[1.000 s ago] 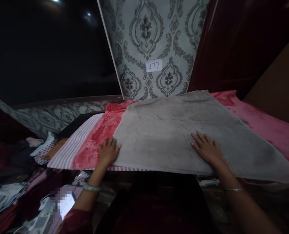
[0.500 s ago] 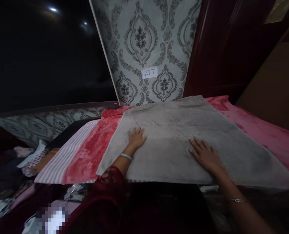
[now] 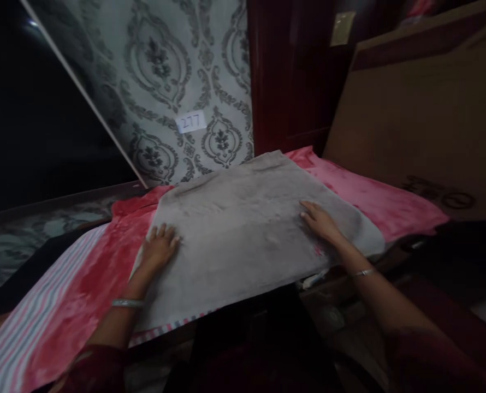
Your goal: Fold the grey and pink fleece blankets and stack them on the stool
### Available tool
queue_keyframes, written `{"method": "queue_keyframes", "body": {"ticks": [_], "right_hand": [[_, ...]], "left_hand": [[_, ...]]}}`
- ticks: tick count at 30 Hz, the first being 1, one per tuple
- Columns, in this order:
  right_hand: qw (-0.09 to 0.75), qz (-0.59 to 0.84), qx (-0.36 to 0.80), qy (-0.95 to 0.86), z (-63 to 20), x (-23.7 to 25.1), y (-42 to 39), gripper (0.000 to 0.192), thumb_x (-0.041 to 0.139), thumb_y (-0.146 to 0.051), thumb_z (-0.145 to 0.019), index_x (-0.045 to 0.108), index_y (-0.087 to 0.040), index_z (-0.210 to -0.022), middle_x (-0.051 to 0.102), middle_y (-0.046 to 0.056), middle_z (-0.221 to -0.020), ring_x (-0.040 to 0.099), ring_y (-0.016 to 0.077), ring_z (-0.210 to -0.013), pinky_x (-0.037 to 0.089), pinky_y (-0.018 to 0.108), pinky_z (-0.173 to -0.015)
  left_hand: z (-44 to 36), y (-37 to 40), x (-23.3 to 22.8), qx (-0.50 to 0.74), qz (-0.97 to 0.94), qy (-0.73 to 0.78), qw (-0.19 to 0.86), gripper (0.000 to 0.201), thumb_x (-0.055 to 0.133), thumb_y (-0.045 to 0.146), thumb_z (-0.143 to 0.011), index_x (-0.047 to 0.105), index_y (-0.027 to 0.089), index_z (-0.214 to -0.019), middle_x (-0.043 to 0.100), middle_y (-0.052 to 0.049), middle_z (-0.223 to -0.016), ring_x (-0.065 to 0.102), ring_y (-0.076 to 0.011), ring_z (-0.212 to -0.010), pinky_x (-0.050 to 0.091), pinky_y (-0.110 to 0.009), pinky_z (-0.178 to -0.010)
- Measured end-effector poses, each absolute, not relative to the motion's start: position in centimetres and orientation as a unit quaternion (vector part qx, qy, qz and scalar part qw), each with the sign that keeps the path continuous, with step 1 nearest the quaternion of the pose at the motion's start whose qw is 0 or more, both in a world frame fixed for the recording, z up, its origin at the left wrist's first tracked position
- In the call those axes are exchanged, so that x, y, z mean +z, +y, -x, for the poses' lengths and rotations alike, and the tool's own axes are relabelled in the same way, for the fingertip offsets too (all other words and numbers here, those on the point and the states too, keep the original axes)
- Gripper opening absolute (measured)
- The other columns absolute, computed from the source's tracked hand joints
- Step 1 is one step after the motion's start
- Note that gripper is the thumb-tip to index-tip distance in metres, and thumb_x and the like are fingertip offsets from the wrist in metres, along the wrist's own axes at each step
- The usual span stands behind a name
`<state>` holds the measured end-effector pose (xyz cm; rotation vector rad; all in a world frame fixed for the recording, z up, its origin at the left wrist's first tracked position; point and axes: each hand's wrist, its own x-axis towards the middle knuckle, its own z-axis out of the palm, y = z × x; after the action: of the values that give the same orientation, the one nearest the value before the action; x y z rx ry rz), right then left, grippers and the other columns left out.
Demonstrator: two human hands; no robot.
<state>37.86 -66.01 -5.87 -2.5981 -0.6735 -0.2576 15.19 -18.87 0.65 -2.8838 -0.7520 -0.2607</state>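
Observation:
A grey plush cloth (image 3: 226,234) lies spread out, close to flat, over a pink and red blanket (image 3: 357,196). Near the cloth's left edge my left hand (image 3: 159,248) rests palm down, fingers spread. My right hand (image 3: 319,221) lies on the right part of the cloth with its fingers stretched out. A small pink mark (image 3: 318,250) shows on the cloth just below that hand. Out to the left, a striped cloth (image 3: 48,289) in pink, white and grey shows beside the red part of the blanket. Neither hand grips anything.
A large dark screen (image 3: 42,109) stands at the back left. Behind the blanket is patterned wallpaper with a paper label (image 3: 191,121) reading 277. A dark red door or panel (image 3: 292,82) and a big cardboard box (image 3: 423,120) stand at the right.
The view has swung to the right, so more of the cardboard box shows. My left hand is now nearer the grey cloth's left edge, and my right hand lies farther up its right side.

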Motion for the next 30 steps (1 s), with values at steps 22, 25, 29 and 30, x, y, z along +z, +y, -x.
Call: {"method": "queue_keyframes", "body": {"ticks": [22, 25, 29, 30], "right_hand": [[0.080, 0.979, -0.086, -0.169, -37.6, -7.2, -68.9, 0.056, 0.027, -0.047, -0.104, 0.041, -0.030, -0.156, 0.034, 0.006, -0.163, 0.030, 0.0305, -0.150, 0.028, 0.055, -0.120], [0.084, 0.979, -0.078, -0.168, -37.5, -7.0, -69.0, 0.056, 0.028, -0.047, -0.104, 0.040, -0.030, -0.156, 0.032, 0.006, -0.164, 0.029, 0.0300, -0.151, 0.026, 0.054, -0.120], [0.089, 0.983, -0.043, -0.153, -37.7, -5.8, -68.5, 0.056, 0.032, -0.044, -0.103, 0.039, -0.029, -0.156, 0.030, 0.008, -0.164, 0.028, 0.0307, -0.151, 0.026, 0.057, -0.119], [0.091, 0.986, -0.027, -0.136, -37.7, -5.3, -67.9, 0.056, 0.034, -0.044, -0.103, 0.039, -0.027, -0.157, 0.030, 0.009, -0.164, 0.027, 0.0318, -0.151, 0.027, 0.058, -0.119]], "left_hand": [[-17.7, -45.3, -0.1, 0.193, 0.796, 0.483, -0.309, 0.056, 0.048, 0.056, -0.098, 0.055, 0.029, -0.145, 0.051, -0.008, -0.153, 0.045, -0.0236, -0.144, 0.029, -0.046, -0.122], [-22.7, -42.7, 1.3, 0.076, 0.865, 0.384, -0.314, 0.049, 0.036, 0.046, -0.104, 0.057, 0.027, -0.143, 0.055, -0.007, -0.150, 0.047, -0.0185, -0.142, 0.036, -0.039, -0.119], [-31.7, -37.3, 1.8, -0.055, 0.982, 0.131, -0.124, 0.055, 0.043, 0.036, -0.100, 0.044, 0.020, -0.152, 0.039, -0.014, -0.161, 0.033, -0.0263, -0.151, 0.028, -0.052, -0.122], [-33.2, -36.2, 1.6, -0.055, 0.992, 0.078, -0.078, 0.058, 0.043, 0.037, -0.100, 0.040, 0.020, -0.155, 0.034, -0.015, -0.163, 0.030, -0.0288, -0.152, 0.026, -0.056, -0.122]]}}
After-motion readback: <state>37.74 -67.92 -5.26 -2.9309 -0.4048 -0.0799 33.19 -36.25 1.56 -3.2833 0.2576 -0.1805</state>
